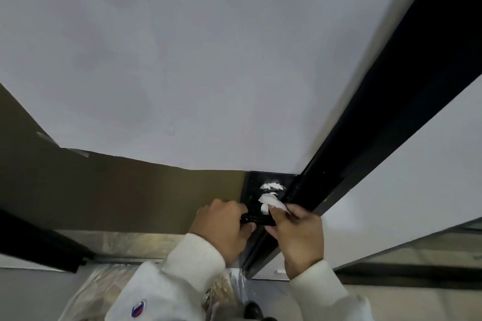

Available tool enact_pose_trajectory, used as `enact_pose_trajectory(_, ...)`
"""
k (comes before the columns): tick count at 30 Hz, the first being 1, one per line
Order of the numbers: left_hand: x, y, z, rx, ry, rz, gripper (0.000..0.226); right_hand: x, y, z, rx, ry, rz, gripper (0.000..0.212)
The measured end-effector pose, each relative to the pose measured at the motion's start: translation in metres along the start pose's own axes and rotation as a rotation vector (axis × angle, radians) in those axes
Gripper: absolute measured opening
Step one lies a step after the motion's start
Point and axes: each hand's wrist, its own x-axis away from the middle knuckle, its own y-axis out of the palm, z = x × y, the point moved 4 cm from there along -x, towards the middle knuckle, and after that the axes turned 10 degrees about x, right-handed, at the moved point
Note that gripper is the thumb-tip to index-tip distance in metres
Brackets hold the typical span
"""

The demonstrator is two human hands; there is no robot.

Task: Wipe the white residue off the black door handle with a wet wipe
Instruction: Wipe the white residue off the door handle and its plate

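Observation:
The black door handle (257, 219) juts from a black plate (251, 185) low on the door. My left hand (227, 227) is wrapped around the handle's left end. My right hand (297, 232) pinches a white wet wipe (271, 203) and presses it onto the handle where it meets the plate. A smear of white residue (272, 186) shows on the plate just above the wipe. The handle's middle is partly hidden by my fingers.
White paper (195, 73) covers most of the door, with brown cardboard (117, 190) below it. The black door edge and frame (378, 125) run diagonally on the right beside a white wall (417, 190). Plastic sheeting (104, 284) lies on the floor.

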Motion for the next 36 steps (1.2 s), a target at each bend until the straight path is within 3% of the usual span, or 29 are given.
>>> enact_pose_trajectory(2, 0.000, -0.001, 0.001, -0.009, -0.003, -0.001, 0.023, 0.001, 0.009, 0.002, -0.321, 0.299, -0.134, 0.001)
enact_pose_trajectory(4, 0.001, 0.000, 0.001, -0.008, -0.008, -0.012, 0.024, 0.002, 0.014, 0.000, -0.457, 0.504, -0.236, 0.009)
enact_pose_trajectory(8, 0.002, 0.000, 0.002, 0.010, -0.025, -0.002, 0.023, 0.005, 0.022, -0.005, -0.657, 0.668, -0.435, 0.010)
enact_pose_trajectory(12, 0.003, -0.001, 0.004, 0.034, -0.038, 0.002, 0.020, 0.003, 0.026, 0.004, -0.834, 0.669, -0.447, 0.010)
enact_pose_trajectory(17, 0.005, -0.001, 0.004, 0.054, -0.055, -0.002, 0.020, -0.002, 0.025, 0.004, -0.803, 0.621, -0.487, 0.004)
enact_pose_trajectory(28, 0.004, 0.000, 0.004, 0.049, -0.041, -0.007, 0.022, -0.007, 0.030, 0.005, -0.614, 0.456, -0.197, 0.007)
enact_pose_trajectory(36, 0.001, 0.003, -0.004, 0.065, 0.001, 0.013, 0.021, 0.000, 0.024, 0.008, -0.882, 0.625, -0.267, 0.010)
